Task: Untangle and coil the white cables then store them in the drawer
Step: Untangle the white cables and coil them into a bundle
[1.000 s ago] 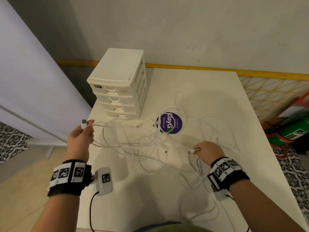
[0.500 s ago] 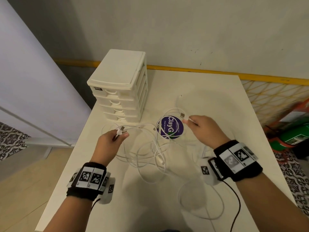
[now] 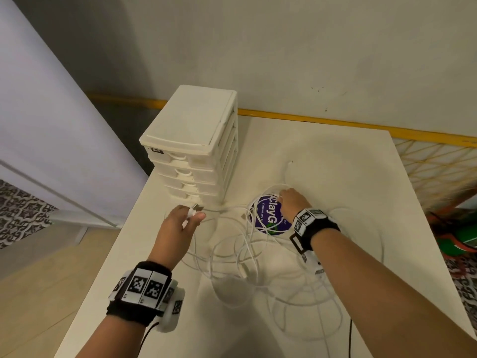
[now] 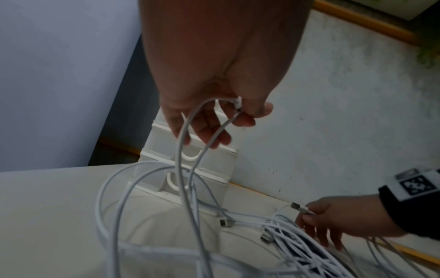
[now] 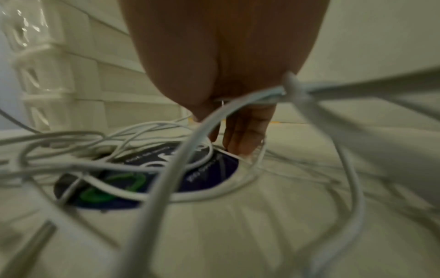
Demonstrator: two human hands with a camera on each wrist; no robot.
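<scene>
1. Presently, the white cables [image 3: 240, 251] are lying tangled in loose loops across the middle of the table [image 3: 348, 161], partly over a round purple sticker [image 3: 269, 219].
2. A cable plug [image 3: 196, 208] is being pinched between thumb and fingertips of the left hand [image 3: 178, 226], raised above the table just in front of the drawer unit [image 3: 196, 140] at the far left corner.
3. Another plug [image 4: 300, 207] is being pinched by the right hand [image 3: 293, 206] over the sticker; its other fingers appear to be touching the table, though the wrist view is blurred.
4. All drawers are being kept closed.
</scene>
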